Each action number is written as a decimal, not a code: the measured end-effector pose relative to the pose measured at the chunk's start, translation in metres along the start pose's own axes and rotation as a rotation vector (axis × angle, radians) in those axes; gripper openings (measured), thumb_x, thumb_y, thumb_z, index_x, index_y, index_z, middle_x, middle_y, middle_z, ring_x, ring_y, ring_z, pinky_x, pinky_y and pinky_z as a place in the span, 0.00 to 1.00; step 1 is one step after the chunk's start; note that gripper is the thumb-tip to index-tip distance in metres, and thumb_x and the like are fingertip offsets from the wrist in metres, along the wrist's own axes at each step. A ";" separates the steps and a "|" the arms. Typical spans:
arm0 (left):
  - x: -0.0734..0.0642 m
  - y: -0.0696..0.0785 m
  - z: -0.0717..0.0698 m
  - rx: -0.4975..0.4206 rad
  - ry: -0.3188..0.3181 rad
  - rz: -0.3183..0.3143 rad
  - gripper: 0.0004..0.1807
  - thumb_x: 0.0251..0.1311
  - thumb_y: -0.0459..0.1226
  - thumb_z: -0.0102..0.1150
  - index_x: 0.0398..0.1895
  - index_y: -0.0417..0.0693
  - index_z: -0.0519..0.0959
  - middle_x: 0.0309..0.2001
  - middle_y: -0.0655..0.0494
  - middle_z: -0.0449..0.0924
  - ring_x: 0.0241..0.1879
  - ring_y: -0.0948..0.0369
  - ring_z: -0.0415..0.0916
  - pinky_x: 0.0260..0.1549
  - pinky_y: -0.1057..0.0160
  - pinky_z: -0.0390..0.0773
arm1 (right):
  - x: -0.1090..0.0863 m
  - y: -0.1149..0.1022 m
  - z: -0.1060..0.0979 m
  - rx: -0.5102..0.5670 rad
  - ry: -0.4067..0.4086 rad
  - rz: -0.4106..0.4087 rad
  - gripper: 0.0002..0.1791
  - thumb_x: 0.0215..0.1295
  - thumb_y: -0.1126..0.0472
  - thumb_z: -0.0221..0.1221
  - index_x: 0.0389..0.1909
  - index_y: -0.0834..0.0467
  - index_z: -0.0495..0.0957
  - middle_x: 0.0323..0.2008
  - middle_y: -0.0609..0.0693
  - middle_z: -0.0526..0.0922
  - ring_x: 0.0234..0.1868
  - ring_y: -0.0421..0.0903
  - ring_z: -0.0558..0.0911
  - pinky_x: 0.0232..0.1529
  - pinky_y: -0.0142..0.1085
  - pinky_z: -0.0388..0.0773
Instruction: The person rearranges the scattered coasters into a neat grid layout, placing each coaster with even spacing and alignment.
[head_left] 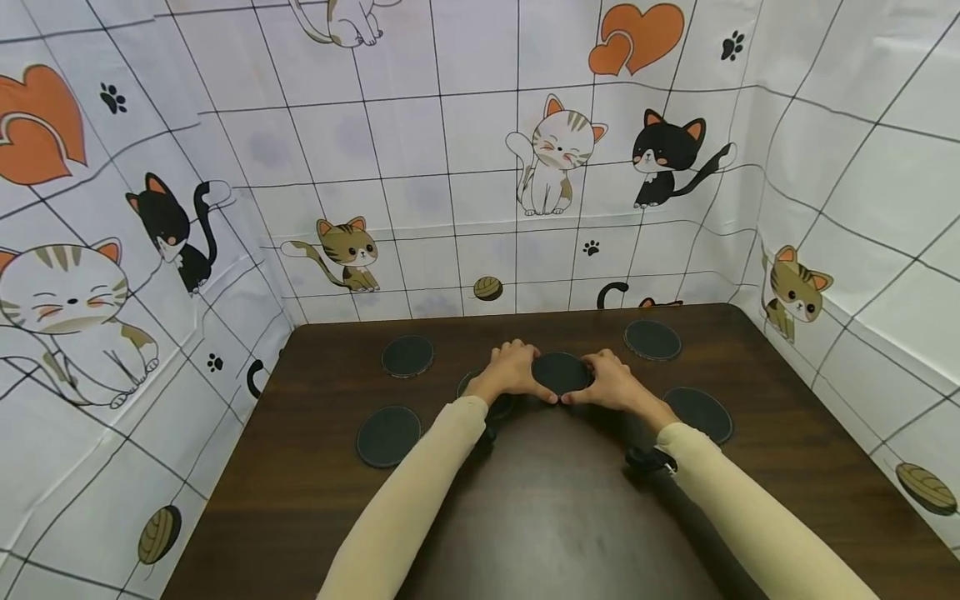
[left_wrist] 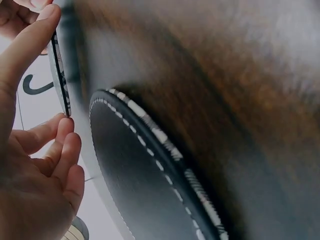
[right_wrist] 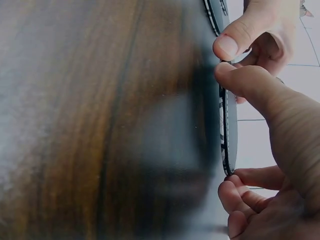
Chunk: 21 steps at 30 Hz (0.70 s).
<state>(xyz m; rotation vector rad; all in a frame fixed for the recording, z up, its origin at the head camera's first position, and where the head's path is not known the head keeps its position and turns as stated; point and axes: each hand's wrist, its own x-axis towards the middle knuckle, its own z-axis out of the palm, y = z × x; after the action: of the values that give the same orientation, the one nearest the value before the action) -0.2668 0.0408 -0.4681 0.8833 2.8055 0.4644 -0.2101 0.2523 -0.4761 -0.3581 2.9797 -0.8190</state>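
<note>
Both hands hold one round dark coaster (head_left: 561,372) over the far middle of the table. My left hand (head_left: 513,372) grips its left side between thumb and fingers, and my right hand (head_left: 609,379) grips its right side the same way. The two thumbs come close together at the near edge. Seen edge-on in the right wrist view, the held coaster (right_wrist: 230,130) has pale stitching round its rim and is raised off the tabletop. Below my left hand lies another stitched coaster (left_wrist: 145,170), partly covered by the left forearm in the head view.
More dark coasters lie on the brown wooden table (head_left: 300,500): a back left one (head_left: 408,356), a front left one (head_left: 388,437), a back right one (head_left: 652,339) and a front right one (head_left: 699,414) beside the right forearm. A cat-print sheet (head_left: 420,167) surrounds the table.
</note>
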 end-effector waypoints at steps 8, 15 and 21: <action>-0.005 0.000 -0.002 0.048 -0.007 0.009 0.53 0.27 0.71 0.64 0.57 0.49 0.72 0.46 0.55 0.67 0.45 0.57 0.62 0.44 0.55 0.59 | -0.002 -0.005 -0.002 -0.032 -0.013 -0.018 0.52 0.39 0.35 0.69 0.57 0.70 0.68 0.46 0.61 0.69 0.44 0.54 0.68 0.44 0.53 0.60; -0.012 -0.003 -0.001 0.086 -0.011 0.002 0.52 0.23 0.73 0.63 0.54 0.52 0.73 0.44 0.58 0.67 0.42 0.59 0.62 0.41 0.56 0.58 | -0.004 -0.010 0.001 -0.021 -0.034 -0.033 0.50 0.38 0.37 0.71 0.56 0.68 0.70 0.46 0.60 0.71 0.45 0.54 0.67 0.44 0.53 0.58; -0.015 -0.002 0.002 0.152 -0.017 0.013 0.52 0.22 0.74 0.62 0.52 0.52 0.72 0.41 0.58 0.66 0.41 0.59 0.61 0.42 0.56 0.58 | -0.008 -0.010 0.008 -0.041 -0.042 -0.012 0.51 0.36 0.36 0.71 0.57 0.67 0.70 0.46 0.59 0.70 0.45 0.54 0.68 0.45 0.53 0.58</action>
<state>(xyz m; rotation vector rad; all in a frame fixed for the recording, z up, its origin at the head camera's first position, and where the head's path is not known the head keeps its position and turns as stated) -0.2555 0.0310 -0.4702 0.9306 2.8509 0.2458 -0.1998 0.2414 -0.4777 -0.3906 2.9619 -0.7423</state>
